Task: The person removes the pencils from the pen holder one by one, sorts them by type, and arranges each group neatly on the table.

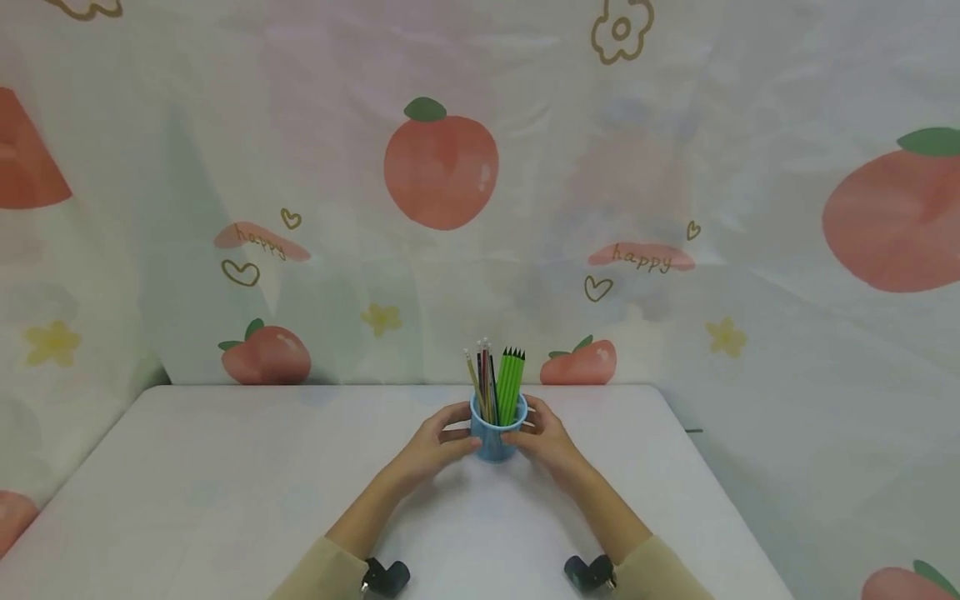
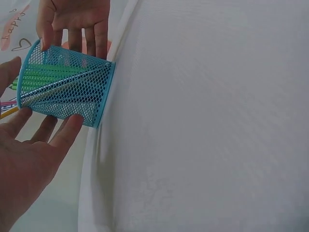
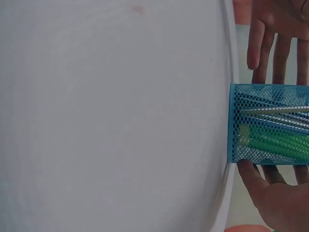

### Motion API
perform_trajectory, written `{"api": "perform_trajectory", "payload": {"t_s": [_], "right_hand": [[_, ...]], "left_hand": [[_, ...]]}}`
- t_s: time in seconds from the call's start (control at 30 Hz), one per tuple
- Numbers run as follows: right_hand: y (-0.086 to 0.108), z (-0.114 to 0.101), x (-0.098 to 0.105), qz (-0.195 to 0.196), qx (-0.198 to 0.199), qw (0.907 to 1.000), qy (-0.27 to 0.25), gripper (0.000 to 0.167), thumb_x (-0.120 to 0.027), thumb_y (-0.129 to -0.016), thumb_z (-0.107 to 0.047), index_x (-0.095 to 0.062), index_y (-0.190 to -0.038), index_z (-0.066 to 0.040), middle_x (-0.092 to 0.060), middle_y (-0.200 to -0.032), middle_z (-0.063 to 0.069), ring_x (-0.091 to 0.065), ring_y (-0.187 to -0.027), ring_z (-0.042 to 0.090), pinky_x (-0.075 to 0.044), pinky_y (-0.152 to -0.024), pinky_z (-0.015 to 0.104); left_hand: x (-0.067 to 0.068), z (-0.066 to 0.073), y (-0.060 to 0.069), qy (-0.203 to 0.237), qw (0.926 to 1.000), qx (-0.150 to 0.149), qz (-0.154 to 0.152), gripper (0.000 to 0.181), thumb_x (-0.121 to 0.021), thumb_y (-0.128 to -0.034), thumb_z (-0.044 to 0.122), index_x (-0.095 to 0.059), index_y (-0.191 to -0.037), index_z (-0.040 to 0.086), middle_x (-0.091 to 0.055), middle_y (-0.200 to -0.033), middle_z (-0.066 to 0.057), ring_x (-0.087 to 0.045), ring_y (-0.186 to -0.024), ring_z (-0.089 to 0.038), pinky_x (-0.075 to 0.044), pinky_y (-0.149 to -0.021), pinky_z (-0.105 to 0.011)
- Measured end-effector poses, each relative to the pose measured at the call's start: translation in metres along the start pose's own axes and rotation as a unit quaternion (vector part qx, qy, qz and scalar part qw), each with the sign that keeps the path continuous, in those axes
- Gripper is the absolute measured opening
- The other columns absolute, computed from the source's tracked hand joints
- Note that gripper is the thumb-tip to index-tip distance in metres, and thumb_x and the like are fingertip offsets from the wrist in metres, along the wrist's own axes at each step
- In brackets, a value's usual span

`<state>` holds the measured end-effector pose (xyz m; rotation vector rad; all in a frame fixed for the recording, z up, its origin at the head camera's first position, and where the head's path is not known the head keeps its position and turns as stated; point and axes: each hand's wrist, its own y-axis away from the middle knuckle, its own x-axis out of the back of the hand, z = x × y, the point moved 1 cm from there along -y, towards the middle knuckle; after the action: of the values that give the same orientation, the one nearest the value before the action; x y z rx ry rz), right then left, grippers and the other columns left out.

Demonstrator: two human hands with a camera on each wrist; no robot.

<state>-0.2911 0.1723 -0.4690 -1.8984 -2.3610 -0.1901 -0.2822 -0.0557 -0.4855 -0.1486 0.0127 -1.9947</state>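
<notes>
A blue mesh pen cup (image 1: 492, 442) stands upright near the table's back edge, holding green pencils (image 1: 512, 383) with black tips and several thinner pencils (image 1: 486, 387). My left hand (image 1: 431, 450) curves round the cup's left side, and my right hand (image 1: 551, 442) round its right side. In the left wrist view the left fingertips touch the mesh of the cup (image 2: 67, 84) from one side, the right hand (image 2: 77, 19) from the other. The right wrist view shows the cup (image 3: 270, 123) between both hands, with the right hand (image 3: 282, 200) below it.
The white table (image 1: 225, 483) reaches back to a hanging cloth (image 1: 337, 167) printed with peaches, flowers and hearts. Beige sleeves (image 1: 326, 571) and dark wrist devices (image 1: 386, 577) lie at the front of the head view.
</notes>
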Motion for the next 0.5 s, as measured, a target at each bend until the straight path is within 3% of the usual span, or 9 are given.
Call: {"api": "perform_trajectory", "payload": {"t_s": [0.5], "right_hand": [[0.012,-0.005,-0.018,-0.044,-0.002,0.9990,0.000,0.071,-0.075,-0.087,-0.011,-0.038,-0.148,-0.014,-0.048,-0.146,0.023,-0.049,-0.133,0.042,-0.043,-0.109,0.057]], "left_hand": [[0.010,0.007,0.028,-0.010,0.9999,0.009,0.010,0.063,-0.069,-0.0952,0.023,-0.040,-0.150,0.013,-0.044,-0.150,-0.019,-0.051,-0.131,-0.042,-0.051,-0.103,-0.051]]}}
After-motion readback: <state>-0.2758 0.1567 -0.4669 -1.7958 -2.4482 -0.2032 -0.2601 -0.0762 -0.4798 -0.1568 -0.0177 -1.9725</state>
